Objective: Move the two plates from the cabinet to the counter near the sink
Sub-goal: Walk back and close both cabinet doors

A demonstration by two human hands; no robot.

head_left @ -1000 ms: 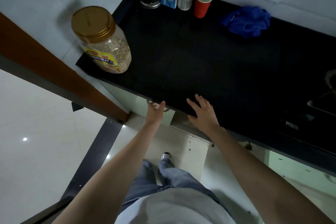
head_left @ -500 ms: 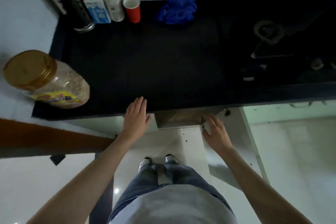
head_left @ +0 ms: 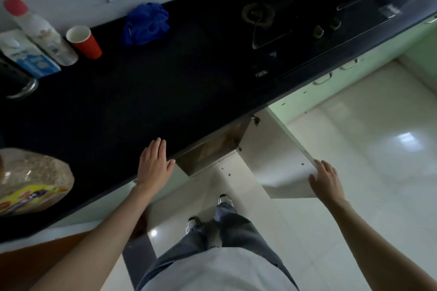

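Observation:
No plates show in the head view. The cabinet point(head_left: 210, 149) under the black counter point(head_left: 142, 92) stands open, its inside dark and brown. Its right door point(head_left: 276, 160) is swung out toward me. My right hand point(head_left: 325, 179) rests with spread fingers on that door's outer edge and grips nothing. My left hand point(head_left: 155, 164) lies flat, fingers together, on the counter's front edge just left of the opening. A second white door panel point(head_left: 212, 186) hangs open below the opening.
A grain jar point(head_left: 30, 182) stands at the counter's left. At the back are a milk carton point(head_left: 28, 54), white bottle point(head_left: 40, 30), red cup point(head_left: 84, 41), blue cloth point(head_left: 146, 22). A gas stove point(head_left: 295, 19) sits to the right. My feet point(head_left: 210, 210) stand before the cabinet.
My right hand swung the right cabinet door further out to the right. My left hand stayed on the counter edge. My view turned toward the stove side.

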